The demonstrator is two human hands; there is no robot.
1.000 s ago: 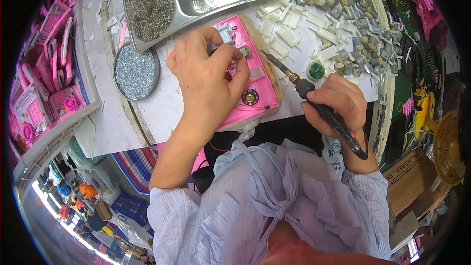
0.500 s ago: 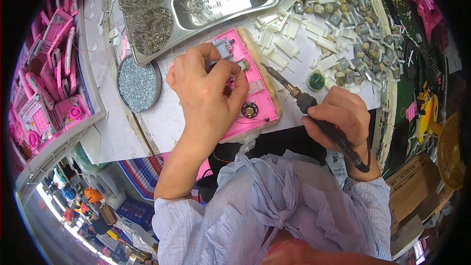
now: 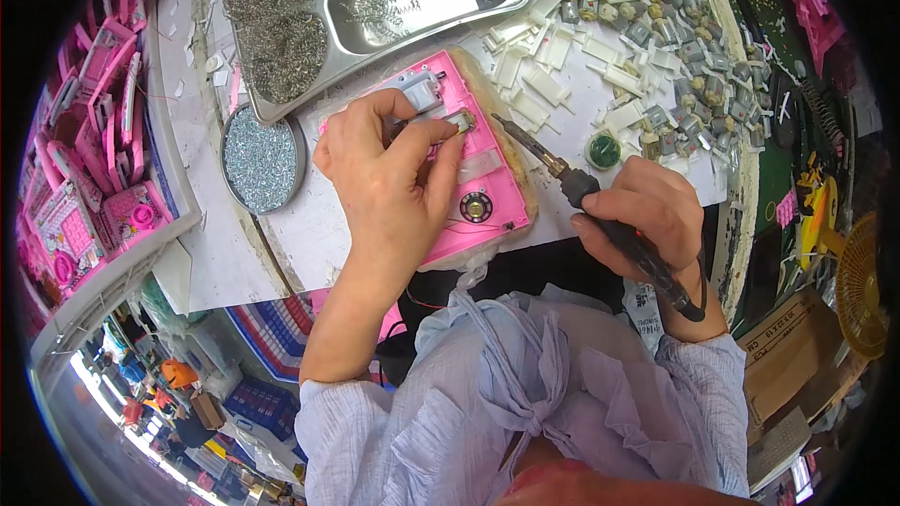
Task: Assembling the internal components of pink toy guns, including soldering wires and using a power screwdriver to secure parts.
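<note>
A pink plastic housing [image 3: 504, 189] lies on a padded, film-wrapped block, with a round speaker [image 3: 475, 207] and thin wires set in it. Over its left part bends my left hand [image 3: 389, 164], thumb and fingers drawn together. The index fingertip is at a small metal part [image 3: 459, 120]; what else the fingers grip is hidden under the hand. A grey plastic piece [image 3: 420, 91] sits at the housing's far end. My right hand [image 3: 647, 220] is closed around a black-handled soldering iron [image 3: 586, 189], whose tip points to the far left, just right of the housing and apart from it.
A metal tray [image 3: 342, 23] of small springs stands at the back, beside a round dish of screws [image 3: 262, 159]. White plastic pieces and small motors [image 3: 675, 75] are heaped at the far right, near a small green-filled pot [image 3: 603, 150]. Pink housings [image 3: 94, 150] fill a bin at left.
My left index finger has straightened a little, and the hand has shifted slightly. The soldering iron has moved a little to the left with my right hand.
</note>
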